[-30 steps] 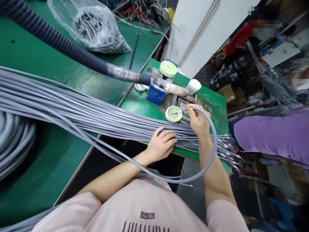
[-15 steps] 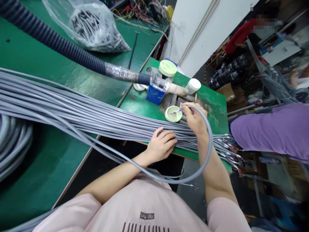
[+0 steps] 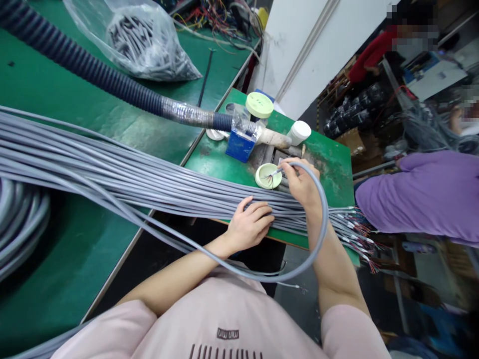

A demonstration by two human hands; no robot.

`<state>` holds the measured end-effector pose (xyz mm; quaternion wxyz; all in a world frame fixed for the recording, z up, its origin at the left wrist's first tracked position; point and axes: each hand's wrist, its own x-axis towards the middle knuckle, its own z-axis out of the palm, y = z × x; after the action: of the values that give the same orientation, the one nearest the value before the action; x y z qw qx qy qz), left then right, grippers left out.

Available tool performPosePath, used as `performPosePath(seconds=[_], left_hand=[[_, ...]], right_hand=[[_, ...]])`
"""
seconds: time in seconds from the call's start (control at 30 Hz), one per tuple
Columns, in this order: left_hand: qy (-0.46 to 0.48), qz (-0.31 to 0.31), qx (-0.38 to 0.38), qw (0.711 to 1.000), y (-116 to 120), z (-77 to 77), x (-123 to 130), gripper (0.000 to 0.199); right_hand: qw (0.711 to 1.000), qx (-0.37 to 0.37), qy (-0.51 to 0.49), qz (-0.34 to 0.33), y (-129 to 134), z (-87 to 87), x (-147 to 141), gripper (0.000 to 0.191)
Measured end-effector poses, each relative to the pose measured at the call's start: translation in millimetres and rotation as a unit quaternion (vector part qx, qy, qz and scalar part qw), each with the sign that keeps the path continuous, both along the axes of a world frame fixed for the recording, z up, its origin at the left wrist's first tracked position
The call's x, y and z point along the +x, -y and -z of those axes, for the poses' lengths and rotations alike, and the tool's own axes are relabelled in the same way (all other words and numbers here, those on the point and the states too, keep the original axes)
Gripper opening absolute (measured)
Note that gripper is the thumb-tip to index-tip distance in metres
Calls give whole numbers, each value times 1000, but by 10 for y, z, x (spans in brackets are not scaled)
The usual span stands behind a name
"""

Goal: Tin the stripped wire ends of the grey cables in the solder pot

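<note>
The right hand (image 3: 301, 185) pinches a gray cable (image 3: 328, 214) tight, its stripped wires (image 3: 270, 178) reaching over a pale green dish (image 3: 261, 179) — the left hand (image 3: 250, 224) rests open on the cable bundle (image 3: 149, 179), across the green bench (image 3: 329, 194).

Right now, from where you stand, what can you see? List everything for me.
grey cables: many, grey, lying across both benches
cable coil: one, grey, far left
workbenches: two, green, side by side
corrugated hose: one, dark blue, across the left bench
plastic bag: one, clear, holding dark cable pieces
box: one, blue, on the right bench
round dish: one, pale green, on the right bench
jar lid: one, pale green, behind the box
white jar: one, white, on the right bench
loose wires: a tangle, multicoloured, beyond the left bench
co-worker: one, purple top, right
left hand: resting on the cables
right hand: gripping a cable above the dish
</note>
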<state>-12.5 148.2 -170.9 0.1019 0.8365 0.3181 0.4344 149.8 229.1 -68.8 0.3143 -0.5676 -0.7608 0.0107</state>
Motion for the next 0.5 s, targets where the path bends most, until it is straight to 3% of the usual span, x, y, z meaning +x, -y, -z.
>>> performPosePath(seconds=[0.5], left_hand=[[1, 3, 0, 1000, -3, 4, 0, 20]], right_hand=[[999, 18, 33, -6, -12, 41, -17, 18]])
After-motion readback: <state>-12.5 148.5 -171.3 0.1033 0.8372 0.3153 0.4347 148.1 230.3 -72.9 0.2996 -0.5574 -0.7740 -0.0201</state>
